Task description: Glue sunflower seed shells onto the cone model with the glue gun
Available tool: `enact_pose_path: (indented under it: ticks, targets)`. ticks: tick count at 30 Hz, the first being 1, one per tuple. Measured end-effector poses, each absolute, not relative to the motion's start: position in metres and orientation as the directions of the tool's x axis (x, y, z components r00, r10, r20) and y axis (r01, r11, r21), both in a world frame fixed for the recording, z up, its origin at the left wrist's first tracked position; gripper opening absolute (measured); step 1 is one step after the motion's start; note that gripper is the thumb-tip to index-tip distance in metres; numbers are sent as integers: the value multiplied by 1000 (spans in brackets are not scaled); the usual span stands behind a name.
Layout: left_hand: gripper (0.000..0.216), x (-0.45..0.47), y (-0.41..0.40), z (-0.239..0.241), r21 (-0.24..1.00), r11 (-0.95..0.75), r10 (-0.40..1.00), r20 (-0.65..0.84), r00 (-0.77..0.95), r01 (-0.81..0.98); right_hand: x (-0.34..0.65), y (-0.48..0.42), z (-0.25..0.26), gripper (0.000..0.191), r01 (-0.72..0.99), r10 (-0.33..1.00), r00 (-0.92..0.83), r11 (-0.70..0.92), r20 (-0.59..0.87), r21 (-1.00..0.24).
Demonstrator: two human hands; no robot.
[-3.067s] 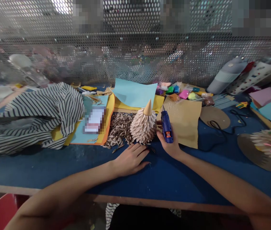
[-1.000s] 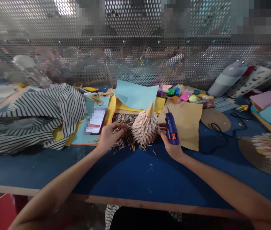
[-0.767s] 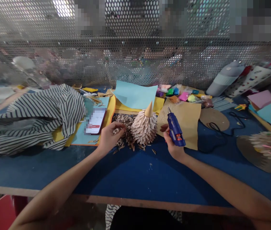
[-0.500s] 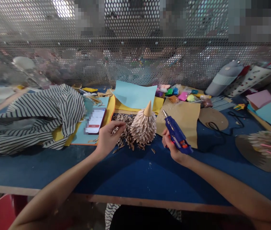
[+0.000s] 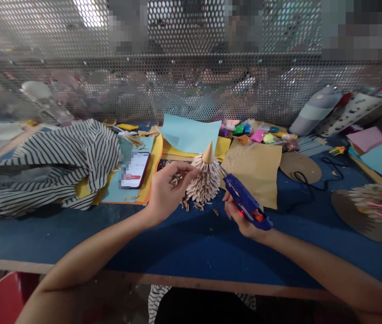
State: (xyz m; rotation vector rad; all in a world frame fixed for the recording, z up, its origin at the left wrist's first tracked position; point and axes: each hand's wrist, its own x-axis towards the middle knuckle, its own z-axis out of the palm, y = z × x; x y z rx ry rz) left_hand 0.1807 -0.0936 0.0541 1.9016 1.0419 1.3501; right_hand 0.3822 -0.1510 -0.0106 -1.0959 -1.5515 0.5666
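Observation:
A small paper cone stands upright on the table, its lower part covered in overlapping pale seed shells and its tip bare. My left hand is at the cone's left side, thumb and fingertips pinched together; whatever lies between them is too small to make out. Behind and under that hand a pile of loose seed shells is partly hidden. In my right hand is a blue hot glue gun, a red light glowing near its trigger. Its metal nozzle points at the cone's right side, very close to it.
Striped cloth and a phone lie to the left on coloured paper. Brown paper, a cardboard disc and a black cord are at right. Bright clay packets and a bottle stand near the perforated metal screen.
My left hand has moved right from over the shell pile to the cone. The glue gun has shifted left and slightly down, bringing its nozzle near the cone.

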Motion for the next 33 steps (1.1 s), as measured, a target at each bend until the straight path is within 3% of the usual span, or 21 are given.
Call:
enact_pose_path:
  ticks: [6,13,21,27,33]
  targets:
    - [24,186,-92,53,870,-458,885,426,186,185,379,-158,-3,10,376,896,-7,414,445,-829]
    - [26,185,-91,50,902,-401,907,366,210,161,375,-157,-3,6,419,859,3,464,512,-781]
    - [20,185,-92,49,905,-397,904,357,233,152,379,-155,3,19,561,769,-101,568,631,-602]
    - [17,184,-92,50,924,-352,918,308,250,153,381,-155,1,21,565,817,-126,525,563,-636]
    - [16,184,-93,52,928,-348,915,306,261,133,380,-154,1,25,564,796,-140,553,588,-613]
